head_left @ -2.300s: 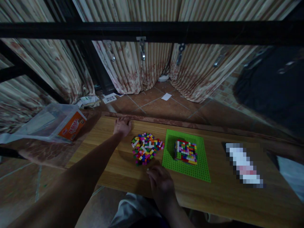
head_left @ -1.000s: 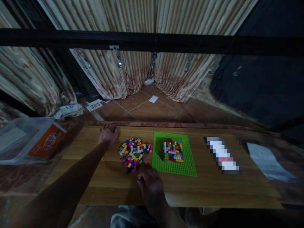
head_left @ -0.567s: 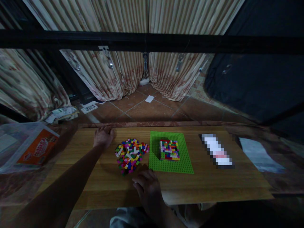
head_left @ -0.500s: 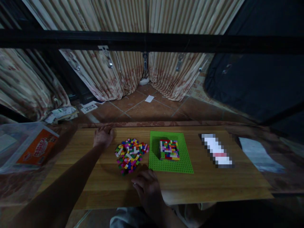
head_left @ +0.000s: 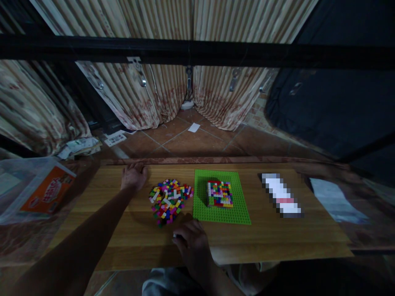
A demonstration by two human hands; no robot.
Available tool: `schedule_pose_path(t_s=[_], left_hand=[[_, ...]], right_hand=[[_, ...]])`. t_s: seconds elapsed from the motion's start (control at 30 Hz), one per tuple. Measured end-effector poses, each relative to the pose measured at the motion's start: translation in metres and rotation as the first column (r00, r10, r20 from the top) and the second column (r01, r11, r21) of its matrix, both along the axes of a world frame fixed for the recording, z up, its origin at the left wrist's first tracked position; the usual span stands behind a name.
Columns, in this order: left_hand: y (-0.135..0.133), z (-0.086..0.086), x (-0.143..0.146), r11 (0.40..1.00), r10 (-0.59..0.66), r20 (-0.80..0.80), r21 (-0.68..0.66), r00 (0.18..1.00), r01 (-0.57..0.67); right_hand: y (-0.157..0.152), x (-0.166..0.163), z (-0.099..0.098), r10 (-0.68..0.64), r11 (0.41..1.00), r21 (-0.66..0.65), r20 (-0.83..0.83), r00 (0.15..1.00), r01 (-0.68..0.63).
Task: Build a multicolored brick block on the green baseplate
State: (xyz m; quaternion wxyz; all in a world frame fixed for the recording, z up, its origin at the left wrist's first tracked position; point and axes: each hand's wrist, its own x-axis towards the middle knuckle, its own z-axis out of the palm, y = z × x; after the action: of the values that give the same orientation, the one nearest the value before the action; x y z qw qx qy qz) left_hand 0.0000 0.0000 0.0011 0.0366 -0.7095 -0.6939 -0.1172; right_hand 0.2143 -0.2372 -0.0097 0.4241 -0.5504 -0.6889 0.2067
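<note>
My left hand point(head_left: 133, 176) rests at the far edge of the wooden table, left of a loose pile of small multicoloured toy bricks point(head_left: 175, 202). It holds nothing that I can see; its fingers lie over the edge, their tips hard to make out. Close to the front edge, my right hand point(head_left: 194, 242) is closed in a pinch, with a tiny white brick point(head_left: 175, 235) at the thumb and forefinger. Just beyond it lies a green baseplate point(head_left: 222, 216). A block built of many coloured bricks point(head_left: 220, 193) stands on that baseplate.
A phone-like item with a pixelated screen point(head_left: 280, 195) lies on the table point(head_left: 259, 238) at the right. A clear plastic box with an orange label point(head_left: 46, 191) is off the left end. Beyond the right end is a pale sheet point(head_left: 338, 200). Curtains hang behind.
Both hands stay almost where they were. The right fingers have shifted very slightly, and the white brick shows a little more clearly. Pile and built block look unchanged.
</note>
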Motion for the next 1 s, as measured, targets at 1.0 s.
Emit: schedule_pose_path(t_s=[1.0], left_hand=[[0.0011, -0.0016, -0.0018, 1.0, -0.01, 0.018, -0.009, 1.0, 0.01]], right_hand=[[-0.0006, 0.005, -0.0001, 0.044, 0.999, 0.007, -0.103, 0.994, -0.044]])
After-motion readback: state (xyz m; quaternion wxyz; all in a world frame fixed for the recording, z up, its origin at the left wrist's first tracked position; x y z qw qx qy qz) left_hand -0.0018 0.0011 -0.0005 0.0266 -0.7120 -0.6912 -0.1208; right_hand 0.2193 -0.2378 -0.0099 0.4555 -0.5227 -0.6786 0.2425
